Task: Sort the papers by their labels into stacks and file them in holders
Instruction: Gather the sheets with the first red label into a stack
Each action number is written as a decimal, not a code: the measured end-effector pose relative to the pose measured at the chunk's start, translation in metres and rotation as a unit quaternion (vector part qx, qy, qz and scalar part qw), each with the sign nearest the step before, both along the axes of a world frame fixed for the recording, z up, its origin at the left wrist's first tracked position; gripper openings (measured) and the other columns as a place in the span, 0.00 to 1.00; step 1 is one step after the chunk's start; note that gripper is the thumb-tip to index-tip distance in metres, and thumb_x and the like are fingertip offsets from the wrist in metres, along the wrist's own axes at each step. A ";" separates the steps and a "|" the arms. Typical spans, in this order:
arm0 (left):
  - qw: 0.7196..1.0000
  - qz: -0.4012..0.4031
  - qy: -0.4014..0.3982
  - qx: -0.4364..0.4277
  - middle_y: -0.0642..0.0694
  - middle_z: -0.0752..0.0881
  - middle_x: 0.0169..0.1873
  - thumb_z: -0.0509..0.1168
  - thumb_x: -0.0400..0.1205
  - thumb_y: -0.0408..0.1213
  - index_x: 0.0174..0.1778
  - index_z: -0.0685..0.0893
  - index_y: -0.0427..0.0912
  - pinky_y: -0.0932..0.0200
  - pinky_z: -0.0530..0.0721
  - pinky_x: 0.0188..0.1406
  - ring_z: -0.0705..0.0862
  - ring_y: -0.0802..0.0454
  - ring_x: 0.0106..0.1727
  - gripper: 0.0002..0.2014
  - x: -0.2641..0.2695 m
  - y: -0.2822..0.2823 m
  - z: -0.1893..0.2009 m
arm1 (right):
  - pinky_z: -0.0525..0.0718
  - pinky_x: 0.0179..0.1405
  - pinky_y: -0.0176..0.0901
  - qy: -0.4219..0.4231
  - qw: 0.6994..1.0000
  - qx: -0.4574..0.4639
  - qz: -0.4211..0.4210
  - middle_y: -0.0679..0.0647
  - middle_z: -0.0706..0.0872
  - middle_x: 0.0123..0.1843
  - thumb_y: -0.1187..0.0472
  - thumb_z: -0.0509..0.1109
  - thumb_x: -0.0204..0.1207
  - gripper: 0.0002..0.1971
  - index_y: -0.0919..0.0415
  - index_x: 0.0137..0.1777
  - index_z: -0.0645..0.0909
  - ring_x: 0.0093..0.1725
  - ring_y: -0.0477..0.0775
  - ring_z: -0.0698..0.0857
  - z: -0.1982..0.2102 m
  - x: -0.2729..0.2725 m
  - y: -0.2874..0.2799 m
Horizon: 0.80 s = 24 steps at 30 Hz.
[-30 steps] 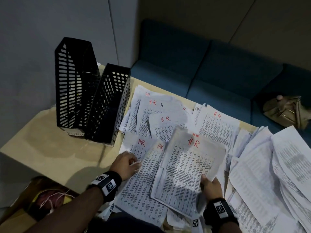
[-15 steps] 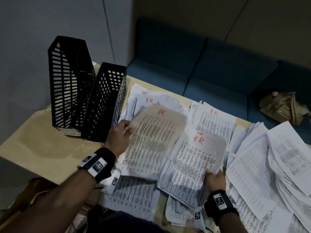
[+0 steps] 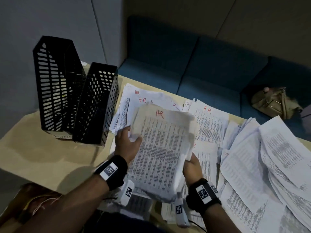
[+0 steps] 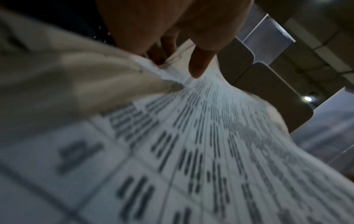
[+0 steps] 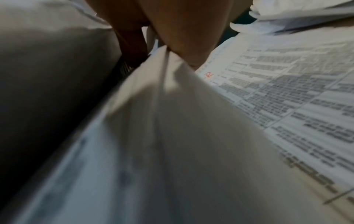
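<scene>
Both hands hold one stack of printed papers (image 3: 163, 148) marked "HR" in red, lifted above the table. My left hand (image 3: 129, 142) grips its left edge, thumb on top; the left wrist view shows fingers (image 4: 199, 66) pinching the sheets (image 4: 191, 151). My right hand (image 3: 191, 163) grips the stack's right edge, and in the right wrist view its fingers (image 5: 182, 45) pinch the paper (image 5: 172, 121). More sheets labelled HR (image 3: 143, 98) lie spread on the table behind. Two black mesh file holders (image 3: 58, 88) (image 3: 97, 105) stand at the left.
A big loose spread of unlabelled-looking papers (image 3: 269, 157) covers the table's right side. The tan table (image 3: 42, 157) is bare left of the hands. A blue sofa (image 3: 202, 64) runs behind, with a tan bag (image 3: 276, 101) on it. A box (image 3: 25, 207) sits below left.
My left hand lifted an HR sheet from the table and brought it right onto the stack held by my right hand. Both hands now hold one combined stack.
</scene>
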State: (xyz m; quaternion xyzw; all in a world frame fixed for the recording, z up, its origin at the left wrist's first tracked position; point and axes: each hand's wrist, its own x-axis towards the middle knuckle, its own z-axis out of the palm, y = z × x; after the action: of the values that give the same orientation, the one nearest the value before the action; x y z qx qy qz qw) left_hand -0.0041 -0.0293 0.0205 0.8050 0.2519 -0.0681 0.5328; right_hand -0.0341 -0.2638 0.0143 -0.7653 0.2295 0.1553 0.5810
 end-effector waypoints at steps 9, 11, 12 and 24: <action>0.974 -0.188 0.109 -0.065 0.48 0.55 0.84 0.60 0.86 0.44 0.84 0.51 0.48 0.47 0.59 0.82 0.56 0.49 0.84 0.34 -0.013 0.017 -0.015 | 0.71 0.75 0.59 -0.030 0.988 0.124 -0.081 0.52 0.77 0.74 0.30 0.56 0.76 0.36 0.52 0.78 0.68 0.74 0.58 0.74 -0.002 0.008 0.006; 0.962 -0.245 0.099 -0.063 0.50 0.61 0.82 0.66 0.81 0.54 0.83 0.55 0.47 0.48 0.61 0.81 0.62 0.52 0.82 0.38 -0.016 0.020 -0.016 | 0.81 0.64 0.55 -0.081 0.996 0.023 -0.009 0.54 0.77 0.72 0.35 0.64 0.75 0.37 0.58 0.77 0.63 0.72 0.61 0.77 -0.009 0.015 0.000; 0.962 -0.252 0.074 -0.076 0.53 0.66 0.80 0.68 0.78 0.57 0.82 0.59 0.49 0.48 0.64 0.79 0.67 0.54 0.79 0.40 -0.016 0.020 -0.013 | 0.85 0.52 0.45 -0.104 0.994 -0.017 0.036 0.54 0.81 0.66 0.35 0.66 0.72 0.37 0.58 0.73 0.66 0.66 0.61 0.81 -0.010 0.018 -0.002; 0.955 -0.239 -0.081 -0.156 0.57 0.85 0.60 0.69 0.77 0.35 0.46 0.84 0.60 0.51 0.75 0.69 0.80 0.54 0.68 0.11 0.011 0.013 0.019 | 0.78 0.53 0.32 -0.148 0.989 0.005 0.030 0.51 0.72 0.67 0.56 0.76 0.73 0.40 0.49 0.79 0.56 0.64 0.52 0.75 0.004 0.029 0.010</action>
State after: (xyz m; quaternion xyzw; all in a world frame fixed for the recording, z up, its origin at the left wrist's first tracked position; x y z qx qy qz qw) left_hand 0.0072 -0.0158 0.0397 0.7512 -0.0051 -0.1666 0.6387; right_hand -0.0054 -0.2536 0.0181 -0.7834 0.1174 0.0587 0.6074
